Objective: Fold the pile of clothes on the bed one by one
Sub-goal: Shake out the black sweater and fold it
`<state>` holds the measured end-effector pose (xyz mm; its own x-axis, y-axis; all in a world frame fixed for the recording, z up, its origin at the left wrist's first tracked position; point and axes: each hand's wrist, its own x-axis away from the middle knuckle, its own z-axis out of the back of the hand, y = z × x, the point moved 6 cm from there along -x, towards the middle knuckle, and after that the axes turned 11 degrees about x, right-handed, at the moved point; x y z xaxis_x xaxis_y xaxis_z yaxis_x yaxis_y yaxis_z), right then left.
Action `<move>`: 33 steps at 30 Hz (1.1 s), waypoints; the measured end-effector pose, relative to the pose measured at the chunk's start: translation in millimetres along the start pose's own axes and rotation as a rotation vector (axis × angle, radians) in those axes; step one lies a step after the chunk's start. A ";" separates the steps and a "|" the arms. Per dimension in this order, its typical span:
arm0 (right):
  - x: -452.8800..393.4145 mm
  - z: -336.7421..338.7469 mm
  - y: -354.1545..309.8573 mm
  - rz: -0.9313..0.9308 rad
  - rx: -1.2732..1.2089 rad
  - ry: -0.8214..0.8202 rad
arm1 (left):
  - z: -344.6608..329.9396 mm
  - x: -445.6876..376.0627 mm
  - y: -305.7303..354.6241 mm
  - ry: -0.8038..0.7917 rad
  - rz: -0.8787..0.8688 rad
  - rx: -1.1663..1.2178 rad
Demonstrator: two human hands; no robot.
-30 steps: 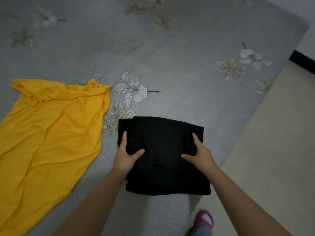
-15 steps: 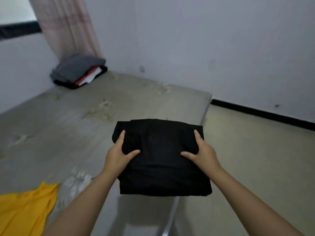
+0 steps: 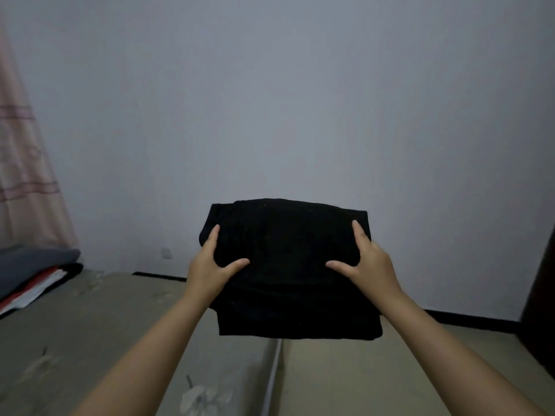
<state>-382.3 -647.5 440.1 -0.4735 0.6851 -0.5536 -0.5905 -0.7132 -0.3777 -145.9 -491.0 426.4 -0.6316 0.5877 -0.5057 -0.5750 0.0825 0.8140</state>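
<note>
Black garment (image 3: 288,265) was lying flat on the bed (image 3: 90,340) 1 s ago, now lifted clear of it and held in the air in front of the wall (image 3: 270,100). Left hand (image 3: 210,265) and right hand (image 3: 366,262) raised with it. View tilted up: the yellow garment at near left is gone from frame, floral sheet mostly out of view. Curtain (image 3: 27,175) and folded stack (image 3: 33,271) at far left have come into view, plus a dark edge at far right.

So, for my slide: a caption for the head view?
Both hands carry a folded black garment above the bed.
</note>
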 end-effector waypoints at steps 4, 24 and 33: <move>-81.4 -1.8 25.8 -0.006 0.005 0.104 | -40.4 -84.2 5.6 0.029 -0.089 0.042; -435.1 -144.8 169.1 -0.067 0.218 0.184 | -235.8 -442.9 -91.5 -0.020 -0.201 -0.012; -626.0 -249.0 206.5 0.148 0.033 0.142 | -286.0 -584.8 -156.9 0.157 -0.140 -0.138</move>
<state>-45.2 -1260.5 523.8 -0.4608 0.5438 -0.7014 -0.5434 -0.7977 -0.2614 164.9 -1077.8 512.7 -0.6075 0.4451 -0.6579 -0.7216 0.0370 0.6913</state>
